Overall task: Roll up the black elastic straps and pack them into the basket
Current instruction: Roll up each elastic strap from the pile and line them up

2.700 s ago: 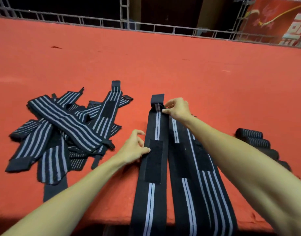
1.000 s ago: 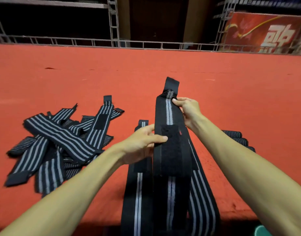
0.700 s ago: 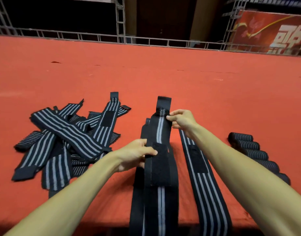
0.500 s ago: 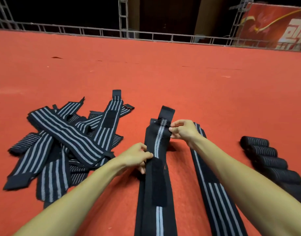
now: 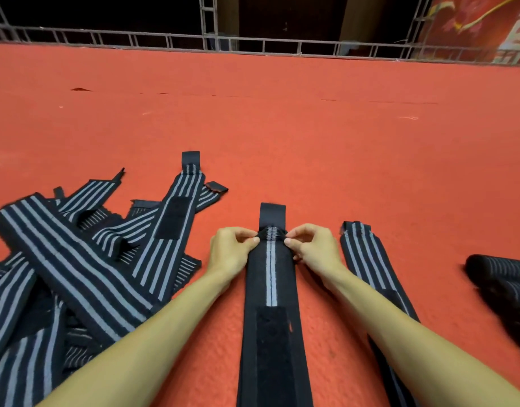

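Note:
A black elastic strap with grey stripes (image 5: 271, 277) lies flat and lengthwise on the red carpet, its black end tab pointing away from me. My left hand (image 5: 230, 251) pinches its left edge just below the tab. My right hand (image 5: 313, 248) pinches the right edge at the same spot. A second flat strap (image 5: 367, 259) lies just right of it, partly under my right forearm. A loose pile of unrolled straps (image 5: 85, 259) covers the left. Several rolled straps (image 5: 499, 277) lie at the right edge. No basket is in view.
The red carpet (image 5: 282, 136) stretches far ahead to a metal truss railing (image 5: 252, 48). A red banner (image 5: 487, 24) hangs at the back right. The carpet's near edge is out of view below my arms.
The lifted strap has been laid flat on the carpet. My left hand moved up from the strap's middle to its far end, opposite my right hand. Both now pinch below the tab.

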### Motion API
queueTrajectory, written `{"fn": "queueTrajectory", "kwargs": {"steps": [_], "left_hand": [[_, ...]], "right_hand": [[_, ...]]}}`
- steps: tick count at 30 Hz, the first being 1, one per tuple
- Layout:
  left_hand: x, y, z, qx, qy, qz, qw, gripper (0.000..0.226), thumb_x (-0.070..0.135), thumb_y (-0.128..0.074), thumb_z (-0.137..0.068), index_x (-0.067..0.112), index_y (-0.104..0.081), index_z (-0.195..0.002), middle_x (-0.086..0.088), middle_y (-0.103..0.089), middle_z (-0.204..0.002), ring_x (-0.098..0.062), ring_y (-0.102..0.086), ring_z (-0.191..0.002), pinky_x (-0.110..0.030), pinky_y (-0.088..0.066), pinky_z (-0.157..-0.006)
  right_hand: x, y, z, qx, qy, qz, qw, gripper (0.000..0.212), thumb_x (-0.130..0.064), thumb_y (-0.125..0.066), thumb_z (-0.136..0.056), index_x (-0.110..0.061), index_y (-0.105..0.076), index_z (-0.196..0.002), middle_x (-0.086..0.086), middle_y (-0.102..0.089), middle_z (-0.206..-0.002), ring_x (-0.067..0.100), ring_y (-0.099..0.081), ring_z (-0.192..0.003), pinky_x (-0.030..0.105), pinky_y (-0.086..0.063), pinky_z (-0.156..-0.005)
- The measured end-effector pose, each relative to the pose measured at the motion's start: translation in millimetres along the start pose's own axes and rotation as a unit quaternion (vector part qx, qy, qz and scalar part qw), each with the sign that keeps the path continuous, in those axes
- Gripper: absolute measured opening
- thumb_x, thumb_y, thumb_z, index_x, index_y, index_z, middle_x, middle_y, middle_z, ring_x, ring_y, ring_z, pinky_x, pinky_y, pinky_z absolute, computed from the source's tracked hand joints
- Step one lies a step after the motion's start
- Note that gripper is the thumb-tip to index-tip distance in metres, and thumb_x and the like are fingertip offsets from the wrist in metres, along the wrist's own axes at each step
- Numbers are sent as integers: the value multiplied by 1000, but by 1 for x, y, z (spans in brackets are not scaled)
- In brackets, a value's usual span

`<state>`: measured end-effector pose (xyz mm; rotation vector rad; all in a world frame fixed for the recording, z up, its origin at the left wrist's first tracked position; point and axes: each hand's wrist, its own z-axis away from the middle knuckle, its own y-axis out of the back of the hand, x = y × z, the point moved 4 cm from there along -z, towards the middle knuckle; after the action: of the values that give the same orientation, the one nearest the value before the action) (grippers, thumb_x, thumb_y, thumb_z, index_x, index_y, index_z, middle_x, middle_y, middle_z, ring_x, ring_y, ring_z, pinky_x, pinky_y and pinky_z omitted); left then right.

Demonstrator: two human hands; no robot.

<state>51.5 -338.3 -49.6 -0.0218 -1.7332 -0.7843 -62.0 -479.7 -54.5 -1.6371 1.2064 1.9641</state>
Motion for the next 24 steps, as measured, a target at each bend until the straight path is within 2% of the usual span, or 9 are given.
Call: {"fn": "queueTrajectory", "kwargs": {"steps": [2,3,5,7,12,14,16,21,24], "left_hand": [[3,-5,-11,6,-13,-22,1000,16,16,-69,-85,12,-75,-99,0,-73,-98,-6,-63,-89,-11,-39,-77],[2,-8,-14,10,-25,-43,999,17,16,-68,-86,11,-74,-101,-1,-73,-99,-7,-62,-89,-10,-38,-77],[-2,-14,-16,23,-55,-91,994,18,18,-65,-88,13,-74,-103,-3,-73,-101,-12,-64,-93,-11,-37,-80],[-4,-18,-16,39,-80,-114,989,18,21,-64,-88,15,-74,-103,-4,-72,-101,-14,-65,-94,-13,-37,-81],[-5,-22,-19,35,-92,-128,987,22,20,-62,-90,13,-72,-108,-7,-72,-105,-19,-64,-101,-16,-38,-86],[-8,-25,-20,11,-85,-136,987,24,22,-60,-91,15,-71,-112,-7,-70,-107,-20,-63,-104,-24,-43,-91],[-8,-24,-22,-7,-65,-130,989,23,21,-60,-91,14,-70,-111,-8,-69,-106,-20,-62,-101,-26,-43,-88],[10,-15,-14,-52,-65,-119,989,20,19,-55,-95,10,-60,-112,-1,-47,-107,-14,-50,-97,-17,-29,-83],[29,-2,4,-67,-105,-116,985,15,24,-47,-98,16,-49,-110,3,-44,-109,-11,-44,-100,-26,-21,-85]], "right_hand": [[0,-2,-7,33,38,51,997,14,-16,-74,-80,-26,-68,-73,-11,-68,-71,6,-61,-63,22,-51,-66],[0,-3,-9,39,54,68,995,13,-17,-73,-80,-27,-68,-74,-12,-68,-73,5,-61,-67,14,-48,-68],[1,-5,-11,46,77,98,991,10,-17,-70,-82,-26,-67,-77,-13,-67,-74,-1,-59,-69,1,-37,-62],[2,-5,-11,56,89,111,988,8,-17,-68,-82,-24,-68,-79,-13,-66,-73,-4,-58,-66,0,-35,-58],[5,-9,-15,60,81,119,988,5,-16,-69,-83,-17,-69,-88,-8,-64,-73,6,-58,-66,6,-36,-61],[6,-11,-17,51,74,139,986,13,-18,-71,-83,-16,-70,-96,-1,-65,-85,11,-60,-76,14,-39,-73],[7,-12,-19,39,58,161,984,19,-21,-71,-84,-16,-71,-102,3,-65,-92,15,-61,-85,18,-40,-79],[-5,-4,-14,24,26,122,992,13,-12,-72,-83,-10,-71,-96,-1,-65,-87,12,-58,-80,16,-37,-71],[-26,9,-1,19,64,106,992,10,-9,-69,-84,-11,-68,-94,0,-68,-93,18,-63,-86,26,-47,-79]]}}
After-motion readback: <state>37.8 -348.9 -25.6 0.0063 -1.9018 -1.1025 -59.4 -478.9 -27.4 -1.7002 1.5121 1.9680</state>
